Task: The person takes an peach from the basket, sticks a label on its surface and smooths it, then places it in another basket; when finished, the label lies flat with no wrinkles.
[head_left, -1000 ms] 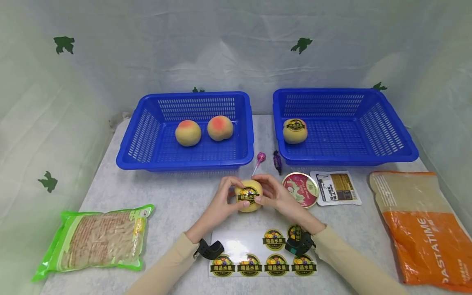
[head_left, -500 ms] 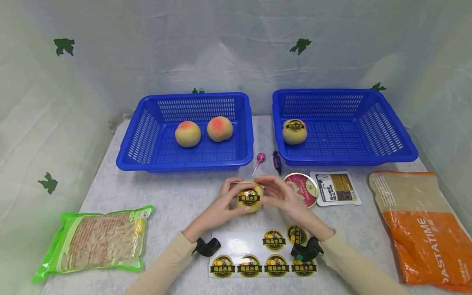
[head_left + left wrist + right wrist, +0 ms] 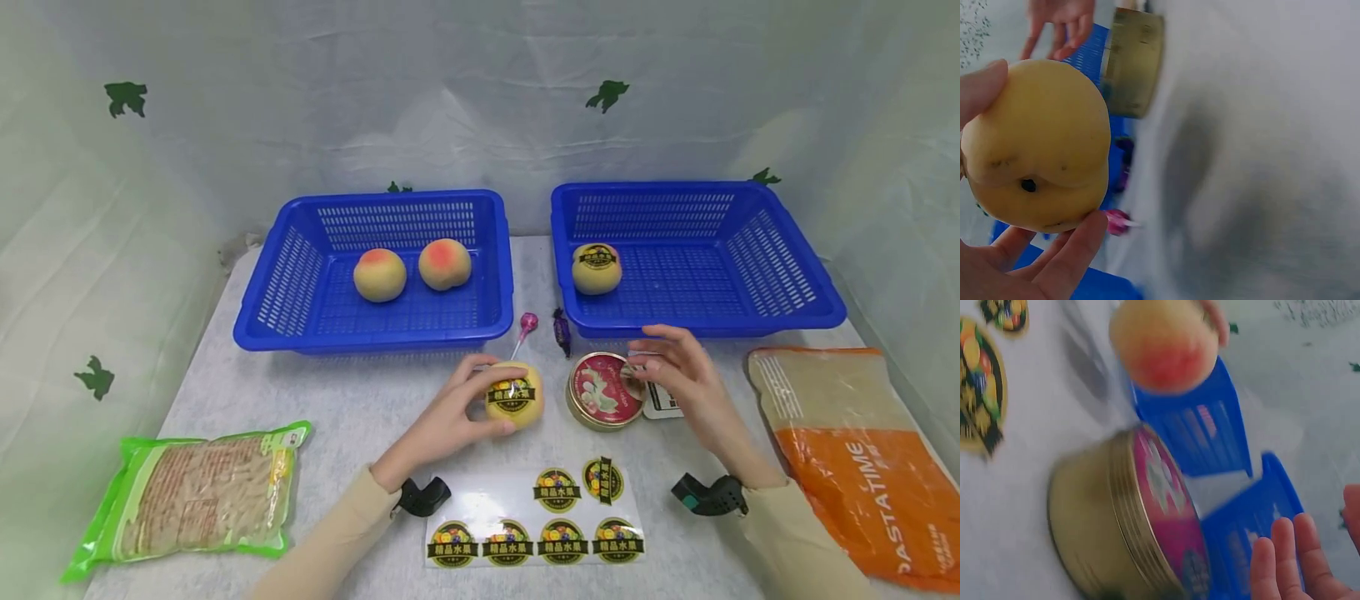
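One labelled peach point(image 3: 1041, 137), pinched in the left grip point(image 3: 453, 412)

Nearest lies the sheet of stickers point(image 3: 480, 492), bearing six spares, on the surface point(image 3: 360, 400). Just beyond it, the left grip pinches the peach between thumb and fingers, its round label point(image 3: 512, 395) facing up toward the person. For a good hold, keep the thumb below the label and the fingers off its upper edge, so nothing rubs or lifts it; light, even pressure should suit so round a thing. The right grip point(image 3: 686, 383) is spread, holding nothing, near the round tin point(image 3: 600, 392); it should avoid nudging that. Farther off, the left basket point(image 3: 375, 342) holds two peaches point(image 3: 380, 283) without visible labels; the right basket point(image 3: 705, 323) holds one labelled fruit point(image 3: 597, 279) near its left wall.
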Tool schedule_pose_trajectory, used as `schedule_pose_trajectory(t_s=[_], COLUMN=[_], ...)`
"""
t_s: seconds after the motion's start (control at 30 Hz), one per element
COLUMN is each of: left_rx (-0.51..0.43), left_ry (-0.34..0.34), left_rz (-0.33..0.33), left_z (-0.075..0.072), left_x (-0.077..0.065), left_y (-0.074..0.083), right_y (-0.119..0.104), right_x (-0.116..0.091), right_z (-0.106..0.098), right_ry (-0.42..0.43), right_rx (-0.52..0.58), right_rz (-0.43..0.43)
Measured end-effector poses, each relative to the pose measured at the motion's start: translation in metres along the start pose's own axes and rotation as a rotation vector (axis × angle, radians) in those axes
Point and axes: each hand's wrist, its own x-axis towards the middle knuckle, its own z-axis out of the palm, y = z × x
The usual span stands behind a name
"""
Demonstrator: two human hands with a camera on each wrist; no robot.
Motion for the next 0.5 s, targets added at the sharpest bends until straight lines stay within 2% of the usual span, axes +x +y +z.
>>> schedule_pose_trajectory(t_s=[0.1, 0.2, 0.37, 0.5], left_rx=[-0.028, -0.060, -0.052, -0.007], left_ry=[-0.006, -0.006, 0.016, 0.053], left_rz=[0.054, 0.111, 0.194, 0.217], left_z=[-0.005, -0.010, -0.019, -0.023], left_x=[0.010, 0.023, 0.048, 0.073], left_y=[0.014, 0.030, 0.052, 0.064], right_y=[-0.016, -0.022, -0.021, -0.019], right_x=[-0.004, -0.006, -0.009, -0.011], right_z=[-0.011, -0.024, -0.042, -0.052], right_ry=[0.039, 0.048, 0.128, 0.180], right_rx=[0.015, 0.080, 0.096, 0.088], right_rz=[0.012, -0.009, 0.000, 0.037])
